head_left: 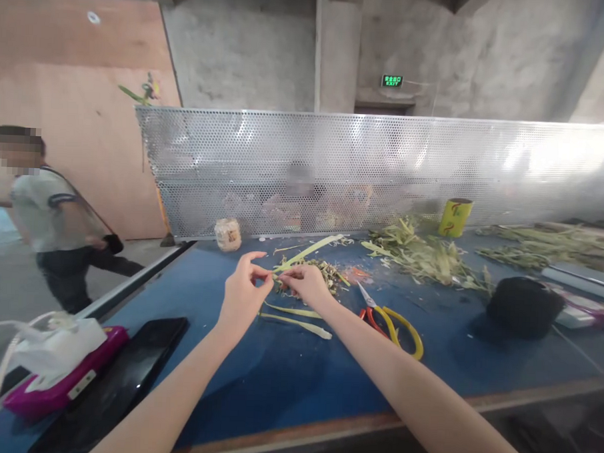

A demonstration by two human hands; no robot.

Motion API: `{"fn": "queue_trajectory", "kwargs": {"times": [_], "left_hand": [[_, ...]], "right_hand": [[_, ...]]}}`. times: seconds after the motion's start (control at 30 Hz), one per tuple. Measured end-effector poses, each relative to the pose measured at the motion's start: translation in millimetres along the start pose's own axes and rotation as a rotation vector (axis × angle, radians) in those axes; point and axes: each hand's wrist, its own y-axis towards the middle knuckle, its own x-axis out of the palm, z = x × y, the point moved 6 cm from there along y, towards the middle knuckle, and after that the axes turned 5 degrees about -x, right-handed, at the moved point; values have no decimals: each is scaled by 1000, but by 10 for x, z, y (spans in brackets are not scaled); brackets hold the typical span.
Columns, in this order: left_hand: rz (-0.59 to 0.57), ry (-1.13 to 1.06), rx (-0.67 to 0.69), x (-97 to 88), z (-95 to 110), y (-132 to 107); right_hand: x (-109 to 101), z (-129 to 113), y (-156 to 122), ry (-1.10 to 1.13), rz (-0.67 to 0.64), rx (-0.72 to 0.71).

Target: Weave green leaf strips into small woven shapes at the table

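Observation:
My left hand [245,289] and my right hand [308,284] meet above the middle of the blue table, both closed in a pinch. Between their fingertips is a small pale-green leaf strip [275,276], mostly covered by the fingers. Just behind them, a longer green leaf strip [308,253] slants to the right beside a heap of leaf scraps [332,276]. Two narrow strips lie below my hands, the nearer being a pale leaf strip [300,325]. Scissors [385,318] with yellow and red handles rest right of my right forearm.
A bundle of dried leaves [421,255], a yellow can [455,217] and a black round object [525,307] are on the right. Left are a phone [125,372], a purple power strip [70,376] and a jar [227,234]. A perforated metal panel [265,151] stands behind; a person [57,209] walks at left.

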Motion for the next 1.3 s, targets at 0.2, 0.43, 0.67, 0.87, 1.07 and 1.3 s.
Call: {"fn": "queue_trajectory", "kwargs": {"times": [0.2,0.43,0.67,0.87,1.07,1.3], "left_hand": [[245,-256,-163,-362,-185,278],[211,-226,-152,-452,-294,271],[193,105,196,-267,63,119],[45,239,474,79,293,-98],[-101,-100,295,94,191,-100],[-156,-762,-138,179,-13,46]], "right_hand": [[422,-255,252,-76,-127,-33],[260,-478,362,-120,-152,-121],[-265,-380,290,191,33,-111],[-397,-290,175,397,192,-148],[-281,-171,-13,407,7,-122],[-29,-390,-249,277,-301,-139]]}}
